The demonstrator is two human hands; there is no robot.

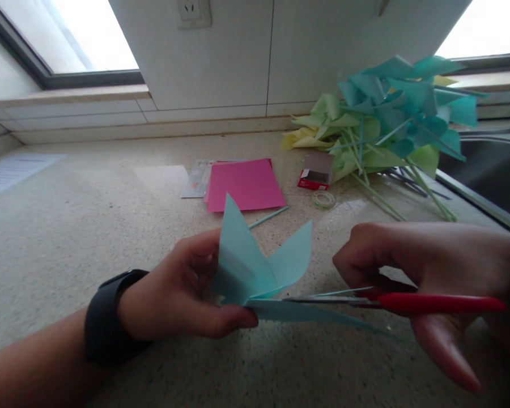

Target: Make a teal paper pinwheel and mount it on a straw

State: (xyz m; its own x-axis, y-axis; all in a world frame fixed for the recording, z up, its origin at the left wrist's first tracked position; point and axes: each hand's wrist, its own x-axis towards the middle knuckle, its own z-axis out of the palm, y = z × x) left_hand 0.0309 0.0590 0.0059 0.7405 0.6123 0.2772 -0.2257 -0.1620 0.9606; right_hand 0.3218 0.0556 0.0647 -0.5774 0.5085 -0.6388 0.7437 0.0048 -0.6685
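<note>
My left hand (187, 289), with a dark band on its wrist, pinches a light blue sheet of paper (246, 260) between thumb and fingers. Cuts divide the sheet into flaps; two stand up and another stretches flat to the right. In my right hand (399, 255) is a pair of scissors (433, 303) with red handles. Its blades point left and lie along the paper between the flaps, close to my left thumb. The paper hides the fingertips of my left hand.
Pink paper squares (246, 184) lie behind my hands, with a thin blue stick (268, 217) in front. Right of them are a small red box (317, 170), a tape roll (323, 199) and blue, green and yellow paper pinwheels (391, 107). A sink (493, 164) borders the counter.
</note>
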